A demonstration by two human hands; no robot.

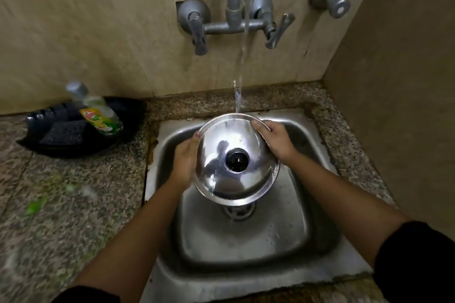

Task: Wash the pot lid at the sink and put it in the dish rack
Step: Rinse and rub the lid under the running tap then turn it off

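You hold the round shiny steel pot lid point(236, 160) with its black knob over the steel sink point(317, 130), left hand point(184, 160) and right hand point(275, 140) each clamped on its rim. Running tap water point(242, 56) strikes the far edge; wet steel could slip from your grip.

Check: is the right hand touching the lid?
Touching. The head view shows the right hand with its fingers wrapped over the lid's far right rim, no gap visible, while the left hand supports the opposite edge.
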